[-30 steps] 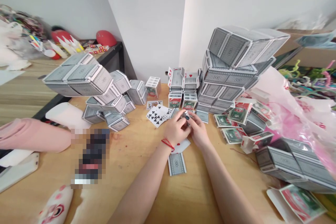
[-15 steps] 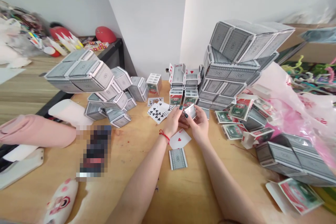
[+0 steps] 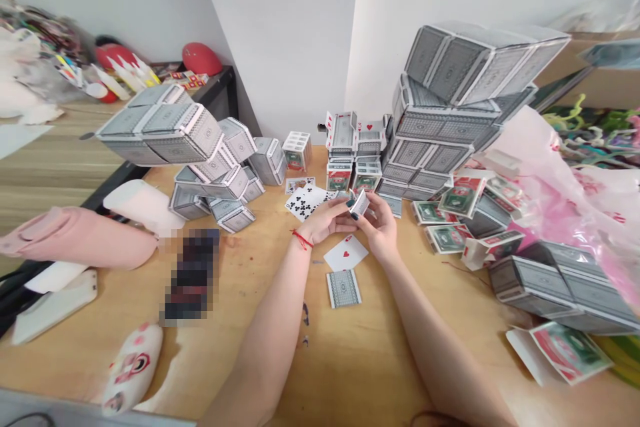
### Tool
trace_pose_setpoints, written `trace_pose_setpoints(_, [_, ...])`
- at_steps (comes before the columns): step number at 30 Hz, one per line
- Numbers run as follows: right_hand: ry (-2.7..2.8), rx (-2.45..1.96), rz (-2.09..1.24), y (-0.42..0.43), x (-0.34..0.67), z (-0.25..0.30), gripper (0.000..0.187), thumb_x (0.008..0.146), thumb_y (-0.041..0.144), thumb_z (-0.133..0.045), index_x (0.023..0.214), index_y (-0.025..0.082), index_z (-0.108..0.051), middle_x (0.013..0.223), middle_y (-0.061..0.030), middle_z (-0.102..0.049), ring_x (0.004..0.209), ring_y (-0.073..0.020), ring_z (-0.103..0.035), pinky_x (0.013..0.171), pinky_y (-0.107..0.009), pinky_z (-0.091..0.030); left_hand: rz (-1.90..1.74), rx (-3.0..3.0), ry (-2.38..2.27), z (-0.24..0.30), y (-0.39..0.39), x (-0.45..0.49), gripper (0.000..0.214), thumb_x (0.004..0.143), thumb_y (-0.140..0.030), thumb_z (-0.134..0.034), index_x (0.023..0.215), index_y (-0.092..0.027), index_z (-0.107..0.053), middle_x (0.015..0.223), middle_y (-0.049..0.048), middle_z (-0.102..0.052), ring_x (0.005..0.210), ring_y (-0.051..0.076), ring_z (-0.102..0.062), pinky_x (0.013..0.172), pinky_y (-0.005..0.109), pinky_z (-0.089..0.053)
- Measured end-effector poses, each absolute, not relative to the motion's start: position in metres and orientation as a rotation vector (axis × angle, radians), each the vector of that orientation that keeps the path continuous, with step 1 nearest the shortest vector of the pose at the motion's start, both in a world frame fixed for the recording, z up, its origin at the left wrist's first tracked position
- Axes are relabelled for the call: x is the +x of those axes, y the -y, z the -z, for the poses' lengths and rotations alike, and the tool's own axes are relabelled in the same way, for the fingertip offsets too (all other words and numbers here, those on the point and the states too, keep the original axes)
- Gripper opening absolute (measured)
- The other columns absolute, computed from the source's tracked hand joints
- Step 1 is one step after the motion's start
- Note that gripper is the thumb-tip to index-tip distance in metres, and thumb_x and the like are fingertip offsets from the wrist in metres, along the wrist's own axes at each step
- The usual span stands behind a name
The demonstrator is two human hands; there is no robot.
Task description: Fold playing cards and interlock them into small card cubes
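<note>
Between my hands is a folded playing card [image 3: 359, 203], raised just above the table. My left hand [image 3: 327, 221] has its thumb and fingers at the card's left side. My right hand [image 3: 383, 225] grips it from the right, thumb on the near face. Below them lie an ace of hearts [image 3: 346, 254], face up, and a grey-backed card [image 3: 344, 289] with folded edges. Several face-up club cards [image 3: 303, 203] are spread beyond my left hand. Card boxes [image 3: 339, 175] stand behind my hands, with folded cards on top.
A tall stack of card blocks [image 3: 435, 110] rises at right, a leaning one [image 3: 165, 123] at left. Opened card boxes [image 3: 447, 238] and pink plastic [image 3: 550, 173] crowd the right. A pink roll-like item [image 3: 95, 238], white phone [image 3: 55, 307] and white pouch [image 3: 134, 368] lie left.
My left hand has turned and shifted slightly left, its palm more open to view. The folded card is tilted more upright between my fingers. The camera view has shifted a little.
</note>
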State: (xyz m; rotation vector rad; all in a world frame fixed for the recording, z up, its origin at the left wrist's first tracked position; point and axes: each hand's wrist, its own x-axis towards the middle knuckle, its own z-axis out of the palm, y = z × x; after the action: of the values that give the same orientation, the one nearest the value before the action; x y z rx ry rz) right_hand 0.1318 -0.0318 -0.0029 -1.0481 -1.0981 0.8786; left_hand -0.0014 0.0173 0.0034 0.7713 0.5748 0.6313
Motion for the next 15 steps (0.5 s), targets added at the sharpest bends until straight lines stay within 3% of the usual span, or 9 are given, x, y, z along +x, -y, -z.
trace_pose_setpoints(7, [0.880, -1.062, -0.971, 0.028, 0.138, 0.008, 0.041, 0.072, 0.035, -0.059, 0.110, 0.022, -0.052, 0.112, -0.0075, -0.056, 0.102, -0.0208, -0.053, 0.084, -0.036, -0.044, -0.848, 1.020, -0.570, -0.003, -0.013, 0.012, 0.044, 0.065, -0.017, -0.067, 0.107, -0.015, -0.054, 0.106, 0.0094, -0.060, 0.098, 0.018, -0.056, 0.092, 0.038, -0.040])
trace_pose_setpoints(15, [0.861, -1.030, -0.949, 0.027, 0.142, 0.012, 0.043, 0.070, 0.033, -0.062, 0.110, 0.021, -0.056, 0.116, -0.0072, -0.056, 0.105, -0.0221, -0.052, 0.091, -0.038, -0.038, -0.884, 1.346, -0.636, 0.003, -0.010, 0.020, 0.052, 0.062, -0.020, -0.069, 0.111, -0.017, -0.053, 0.111, 0.0113, -0.057, 0.096, 0.019, -0.056, 0.087, 0.037, -0.043])
